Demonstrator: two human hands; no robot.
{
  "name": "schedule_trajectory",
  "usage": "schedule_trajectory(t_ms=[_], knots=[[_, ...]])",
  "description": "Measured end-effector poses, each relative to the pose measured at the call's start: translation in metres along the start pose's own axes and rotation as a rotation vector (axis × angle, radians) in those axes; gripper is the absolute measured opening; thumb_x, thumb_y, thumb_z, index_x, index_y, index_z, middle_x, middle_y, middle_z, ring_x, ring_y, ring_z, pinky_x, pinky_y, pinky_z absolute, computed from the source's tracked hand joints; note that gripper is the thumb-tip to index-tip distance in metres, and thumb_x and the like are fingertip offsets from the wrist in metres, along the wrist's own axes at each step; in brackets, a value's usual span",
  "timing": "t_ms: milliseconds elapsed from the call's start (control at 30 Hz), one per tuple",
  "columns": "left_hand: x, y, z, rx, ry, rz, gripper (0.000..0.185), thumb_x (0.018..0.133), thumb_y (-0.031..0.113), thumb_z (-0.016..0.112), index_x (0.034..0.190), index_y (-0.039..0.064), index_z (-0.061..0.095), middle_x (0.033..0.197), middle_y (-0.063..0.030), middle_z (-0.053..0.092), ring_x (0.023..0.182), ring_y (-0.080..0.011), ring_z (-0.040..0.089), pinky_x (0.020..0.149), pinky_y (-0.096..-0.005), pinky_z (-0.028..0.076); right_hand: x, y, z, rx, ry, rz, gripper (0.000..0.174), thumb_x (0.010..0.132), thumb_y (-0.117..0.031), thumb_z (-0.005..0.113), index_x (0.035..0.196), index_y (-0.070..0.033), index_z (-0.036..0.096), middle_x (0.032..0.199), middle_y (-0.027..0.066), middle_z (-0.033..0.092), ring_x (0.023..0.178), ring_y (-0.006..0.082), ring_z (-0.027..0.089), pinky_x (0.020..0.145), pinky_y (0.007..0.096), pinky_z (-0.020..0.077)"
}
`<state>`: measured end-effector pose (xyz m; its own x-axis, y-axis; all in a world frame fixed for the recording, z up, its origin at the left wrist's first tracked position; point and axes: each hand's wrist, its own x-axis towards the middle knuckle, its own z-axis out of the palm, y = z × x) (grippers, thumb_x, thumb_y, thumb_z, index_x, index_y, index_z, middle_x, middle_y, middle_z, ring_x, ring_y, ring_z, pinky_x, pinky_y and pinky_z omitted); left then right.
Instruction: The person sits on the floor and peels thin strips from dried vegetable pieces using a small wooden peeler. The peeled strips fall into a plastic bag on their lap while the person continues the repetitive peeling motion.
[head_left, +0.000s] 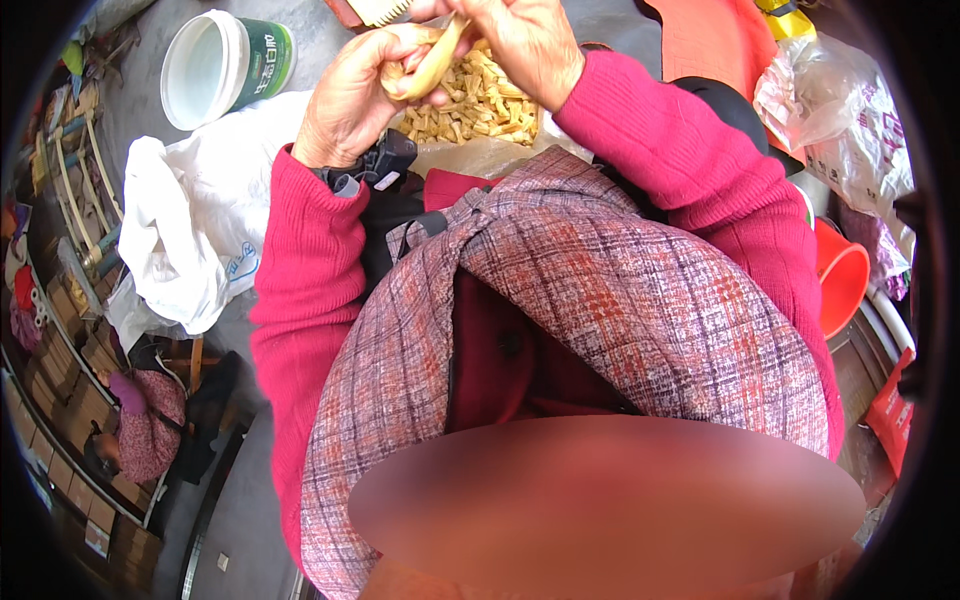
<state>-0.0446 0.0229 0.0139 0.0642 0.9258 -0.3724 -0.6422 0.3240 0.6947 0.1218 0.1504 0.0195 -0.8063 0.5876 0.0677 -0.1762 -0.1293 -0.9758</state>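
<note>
My left hand (356, 90) grips a pale yellow, limp strip (435, 67) of what may be dried plant or food material, bent into a loop at its lower end. At the strip's upper end are the fingers of my right hand (529, 49), pinched together near the top edge of the view. Below and behind both hands lies a heap of short, knotted-looking yellow pieces (480, 101), resting on a translucent plastic sheet (469, 156) in front of my lap. The right fingertips are partly cut off by the frame.
A white plastic bag (225, 165) lies left of my left arm, with a white-and-green bucket (199, 71) beyond it. An orange mat (712, 37), clear plastic bags (832, 120) and a red bucket (840, 277) are at right. Another person (146, 427) sits at far left near stacked cardboard (75, 442).
</note>
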Motion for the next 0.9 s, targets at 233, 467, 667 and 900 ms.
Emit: schedule_trajectory(t_ms=[233,467,667,900], knots=[[-0.004,0.019,0.04,1.136,0.424,0.489,0.027,0.099,0.019,0.067,0.108,-0.005,0.07,0.094,-0.005,0.067,0.076,-0.0111,0.057,0.076,-0.0254,0.048,0.013,0.041,-0.007,-0.167,0.0,-0.301,0.031,0.107,-0.022,0.048,0.106,0.003,0.068,0.088,0.0061,0.067,0.081,0.0165,0.063,0.07,0.0336,0.0502],[0.004,0.017,0.061,1.526,0.544,1.078,0.009,0.097,0.01,0.069,0.1,0.002,0.065,0.094,-0.0046,0.066,0.077,-0.0104,0.062,0.063,-0.0223,0.05,0.045,0.038,-0.034,-0.568,-0.532,-0.403,0.025,0.097,-0.019,0.049,0.085,-0.001,0.06,0.081,0.0192,0.06,0.075,0.0308,0.059,0.07,0.0402,0.0472],[-0.009,0.002,0.034,0.45,0.342,0.588,0.021,0.099,0.012,0.068,0.117,0.0,0.062,0.107,-0.0084,0.069,0.08,-0.0112,0.064,0.073,-0.024,0.053,0.027,0.01,-0.026,-0.12,-0.493,-0.091,0.033,0.109,-0.03,0.051,0.109,0.001,0.063,0.097,0.0052,0.066,0.095,0.014,0.062,0.086,0.0323,0.051],[-0.002,-0.001,0.031,0.244,0.115,0.549,0.041,0.105,0.022,0.061,0.138,-0.003,0.057,0.104,-0.0087,0.071,0.086,-0.0128,0.067,0.081,-0.0266,0.054,0.017,0.005,-0.022,0.042,-0.413,-0.06,0.033,0.111,-0.027,0.048,0.127,-0.001,0.063,0.111,0.0069,0.069,0.1,0.014,0.067,0.083,0.0279,0.0548]])
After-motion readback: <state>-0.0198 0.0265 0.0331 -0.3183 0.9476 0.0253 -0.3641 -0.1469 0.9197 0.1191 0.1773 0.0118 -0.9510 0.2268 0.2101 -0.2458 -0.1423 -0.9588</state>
